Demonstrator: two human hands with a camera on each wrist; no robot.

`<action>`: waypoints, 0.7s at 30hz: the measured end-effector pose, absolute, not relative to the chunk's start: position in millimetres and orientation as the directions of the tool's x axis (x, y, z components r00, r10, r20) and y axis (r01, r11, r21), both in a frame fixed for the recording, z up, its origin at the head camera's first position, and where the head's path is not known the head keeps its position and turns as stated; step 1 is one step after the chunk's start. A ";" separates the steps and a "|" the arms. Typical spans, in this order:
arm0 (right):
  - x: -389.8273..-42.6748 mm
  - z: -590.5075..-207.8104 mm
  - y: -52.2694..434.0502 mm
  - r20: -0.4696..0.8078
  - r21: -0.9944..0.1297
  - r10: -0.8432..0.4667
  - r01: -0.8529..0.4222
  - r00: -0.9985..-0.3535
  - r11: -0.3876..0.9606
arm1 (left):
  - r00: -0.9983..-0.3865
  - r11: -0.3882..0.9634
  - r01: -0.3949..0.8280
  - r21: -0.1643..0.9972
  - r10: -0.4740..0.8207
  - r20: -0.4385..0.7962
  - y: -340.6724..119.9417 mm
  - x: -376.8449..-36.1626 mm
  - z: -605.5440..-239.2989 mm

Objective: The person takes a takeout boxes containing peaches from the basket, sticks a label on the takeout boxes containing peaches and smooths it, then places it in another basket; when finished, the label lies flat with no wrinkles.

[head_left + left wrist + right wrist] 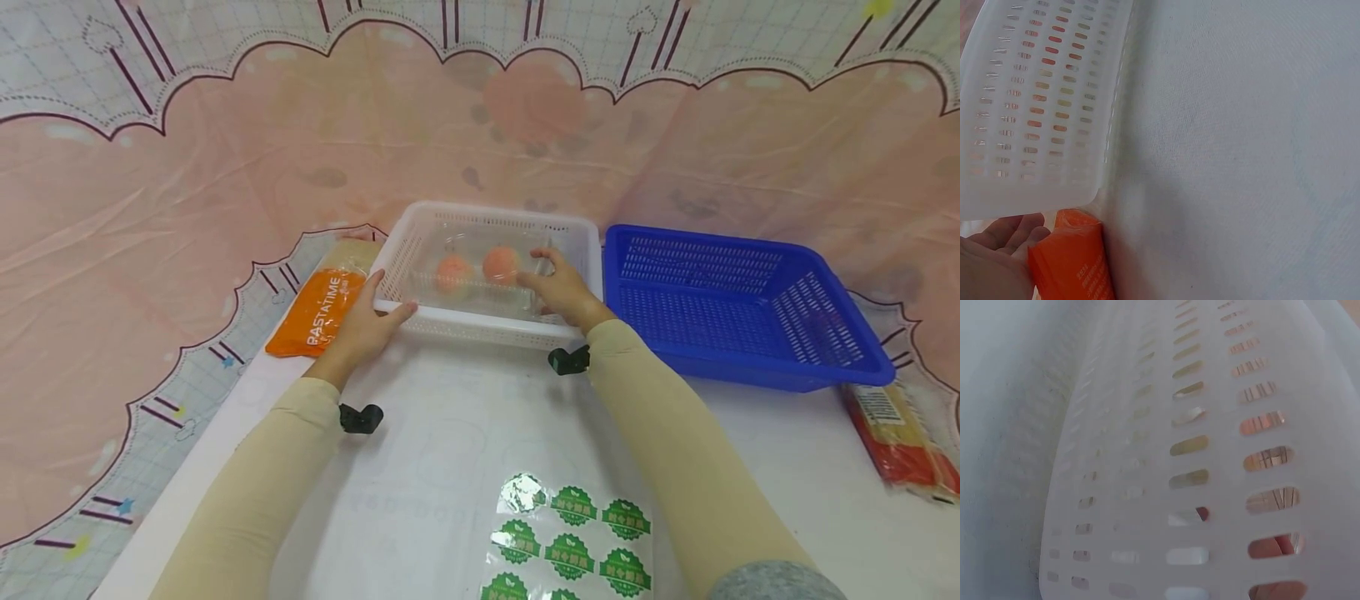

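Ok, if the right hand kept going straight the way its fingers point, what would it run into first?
The right hand reaches into the white basket, fingers pointing left along the clear container. Going straight on, it would probably meet the nearer peach inside that container first, though depth is hard to judge.

My head camera looks forward and down over both my forearms at the counter (450,433) and the white basket (487,329). My left wrist camera sits close against that basket's slotted wall (1035,106), with counter beside it. My right wrist camera is nearer still, its view filled by the same basket's wall (1210,456).
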State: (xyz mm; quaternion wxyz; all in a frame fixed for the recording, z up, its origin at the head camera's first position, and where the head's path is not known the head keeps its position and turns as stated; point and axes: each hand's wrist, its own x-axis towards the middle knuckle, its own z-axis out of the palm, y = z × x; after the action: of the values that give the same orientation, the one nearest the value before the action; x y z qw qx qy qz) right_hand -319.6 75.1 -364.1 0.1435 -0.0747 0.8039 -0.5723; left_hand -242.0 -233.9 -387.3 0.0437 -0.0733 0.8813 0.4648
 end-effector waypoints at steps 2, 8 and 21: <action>-320.0 -364.5 74.9 -0.142 -0.947 -0.277 0.048 -0.950 0.319 | -0.986 0.558 -0.169 0.813 -0.087 -0.145 -234.5 -242.5 -388.0; -319.5 -364.7 73.9 -0.132 -0.962 -0.253 0.062 -0.959 0.265 | -0.986 0.559 -0.169 0.811 -0.089 -0.144 -235.3 -243.9 -389.6; -316.9 -359.6 75.2 -0.150 -0.965 -0.246 0.088 -0.957 0.246 | -0.985 0.543 -0.175 0.821 -0.096 -0.146 -234.0 -241.2 -388.4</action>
State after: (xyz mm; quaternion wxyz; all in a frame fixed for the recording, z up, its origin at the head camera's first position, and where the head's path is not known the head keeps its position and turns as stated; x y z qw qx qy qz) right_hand -316.9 75.2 -359.6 0.1368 -0.0509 0.7773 -0.6120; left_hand -241.2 -234.0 -388.4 0.0416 -0.0772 0.8775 0.4715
